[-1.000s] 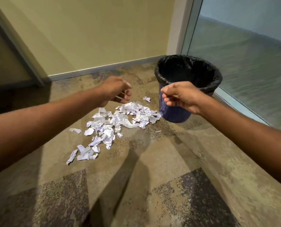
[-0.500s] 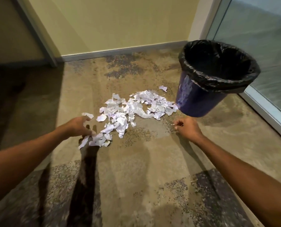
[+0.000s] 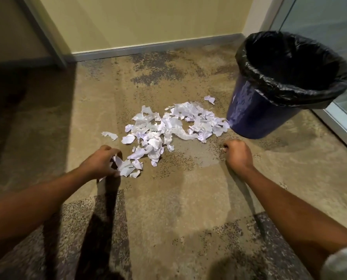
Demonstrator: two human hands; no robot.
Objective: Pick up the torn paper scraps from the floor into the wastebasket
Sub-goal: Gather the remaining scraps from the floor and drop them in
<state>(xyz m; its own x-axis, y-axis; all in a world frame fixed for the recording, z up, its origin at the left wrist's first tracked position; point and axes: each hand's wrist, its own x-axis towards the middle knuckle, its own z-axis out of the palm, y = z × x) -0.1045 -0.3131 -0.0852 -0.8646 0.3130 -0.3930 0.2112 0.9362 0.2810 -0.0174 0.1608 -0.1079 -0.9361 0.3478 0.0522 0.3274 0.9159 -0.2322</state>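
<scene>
A: Curling around the near end of the scraps [image 3: 168, 128], the left hand [image 3: 99, 164] has fingers [image 3: 106, 148] and thumb bent into a claw, closed on several crumpled white pieces at floor level.

B: And the right hand [image 3: 237, 153]?

A: Closed almost to a fist, knuckles up, low over the floor [image 3: 188, 199]. One tiny white sliver shows at the fingertips [image 3: 225, 147]; it seems pinched there, though the grip itself is hidden.

B: Location of the scraps?

A: Loose heap on the floor between the hands and the bin [image 3: 269, 102], its far right edge just beside the bin's base. One piece [image 3: 209, 99] lies apart, beyond the heap. Pieces are thin, ragged-edged, creased, faintly printed.

B: Materials?

A: Bin: smooth, dark blue, round, tapering downward, lined with a glossy, wrinkled black bag [image 3: 294, 77] folded over the rim. Floor: speckled tan and grey, matt. Wall [image 3: 148, 21]: plain yellow, grey skirting.
</scene>
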